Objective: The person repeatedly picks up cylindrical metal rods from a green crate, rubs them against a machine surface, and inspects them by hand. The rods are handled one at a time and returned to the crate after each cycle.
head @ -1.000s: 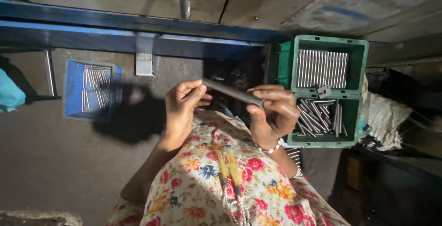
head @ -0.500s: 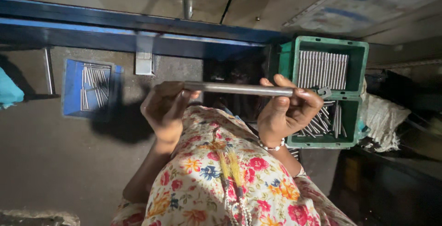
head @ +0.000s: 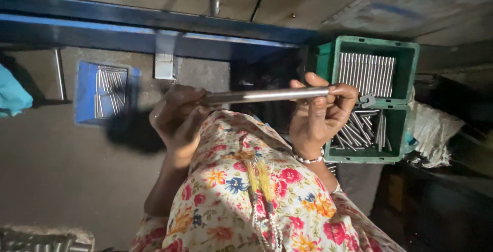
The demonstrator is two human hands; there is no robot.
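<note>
Since half a second earlier, little had shifted: the metal rod stayed level between both hands, its right end now stopping at the right hand's fingers rather than reaching past them.

Taking the green crate as landmark, the blue beam ran off to its left, and the floral garment lay below and to its left, covering both forearms so their line was hard to follow. The blue tray of short rods sat far left of the crate in deep shadow, its contents barely readable. The crate's lower compartment was partly hidden behind the right hand.

The rod hung just left of the crate. The left hand was curled around its left end, fingers closed on it. The right hand stood upright, thumb and fingers pinched on the rod's right end, a beaded bracelet at the wrist.
</note>
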